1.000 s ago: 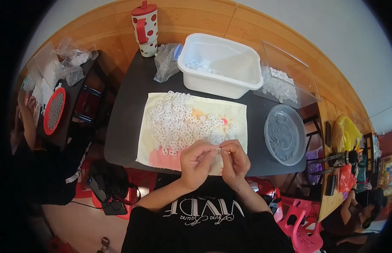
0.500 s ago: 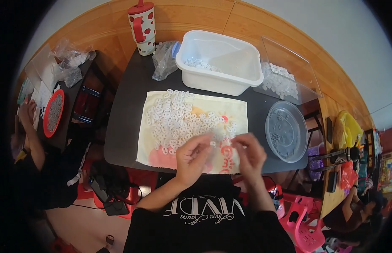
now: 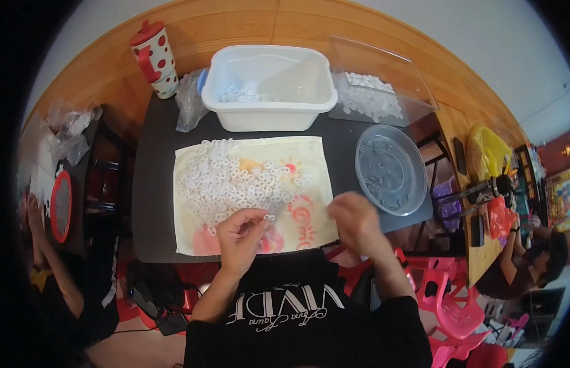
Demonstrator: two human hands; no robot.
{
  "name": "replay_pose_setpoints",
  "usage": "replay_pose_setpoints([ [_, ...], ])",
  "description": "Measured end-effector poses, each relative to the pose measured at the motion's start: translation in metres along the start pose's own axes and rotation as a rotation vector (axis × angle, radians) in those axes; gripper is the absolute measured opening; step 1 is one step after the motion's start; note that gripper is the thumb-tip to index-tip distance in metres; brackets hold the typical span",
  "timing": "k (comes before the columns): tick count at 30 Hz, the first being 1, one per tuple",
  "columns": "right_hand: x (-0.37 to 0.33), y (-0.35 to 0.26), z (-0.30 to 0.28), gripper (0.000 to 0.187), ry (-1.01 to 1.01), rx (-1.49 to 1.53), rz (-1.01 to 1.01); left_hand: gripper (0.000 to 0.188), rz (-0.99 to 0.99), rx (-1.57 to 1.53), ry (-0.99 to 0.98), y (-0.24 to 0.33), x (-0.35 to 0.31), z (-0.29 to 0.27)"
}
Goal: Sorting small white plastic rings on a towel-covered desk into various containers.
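My left hand (image 3: 241, 238) is closed in a pinch over the front of the cream towel (image 3: 312, 150). Between thumb and forefinger it holds a small white plastic piece with holes (image 3: 269, 217). A heap of similar white two-holed pieces (image 3: 220, 175) covers the left and middle of the towel. Past the towel's right edge, my right hand (image 3: 358, 226) is raised, its fingers bent and smeared by motion; whether it holds anything does not show. Nearest to it is a round clear plastic tray (image 3: 392, 175) with small dark grey bits inside.
Behind the towel stands a white tub (image 3: 269, 116) with white pieces in it. A clear box of white parts (image 3: 371, 101) sits at the back right. A spotted tumbler (image 3: 156, 58) and a plastic bag (image 3: 191, 101) stand back left. Another person's arm (image 3: 55, 264) reaches beside a red tray (image 3: 61, 205).
My right hand has moved away from my left hand, off the towel toward the round tray. My left hand still pinches the white piece. The whole view has shifted somewhat.
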State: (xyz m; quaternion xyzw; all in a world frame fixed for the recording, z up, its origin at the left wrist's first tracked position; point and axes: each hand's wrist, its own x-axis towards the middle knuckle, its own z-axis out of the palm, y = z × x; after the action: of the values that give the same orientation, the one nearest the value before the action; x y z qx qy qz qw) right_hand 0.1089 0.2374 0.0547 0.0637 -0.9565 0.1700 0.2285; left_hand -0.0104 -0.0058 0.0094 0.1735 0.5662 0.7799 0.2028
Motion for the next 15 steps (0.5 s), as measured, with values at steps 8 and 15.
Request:
replay_pose_setpoints([
  [8, -0.031, 0.122, -0.081, 0.011, 0.147, -0.103, 0.461, 0.014, 0.011, 0.032, 0.004, 0.002, 0.002, 0.004],
  [15, -0.023, 0.123, -0.083, 0.012, 0.035, -0.197, 0.366, 0.016, 0.069, 0.047, -0.040, 0.001, -0.001, 0.000],
])
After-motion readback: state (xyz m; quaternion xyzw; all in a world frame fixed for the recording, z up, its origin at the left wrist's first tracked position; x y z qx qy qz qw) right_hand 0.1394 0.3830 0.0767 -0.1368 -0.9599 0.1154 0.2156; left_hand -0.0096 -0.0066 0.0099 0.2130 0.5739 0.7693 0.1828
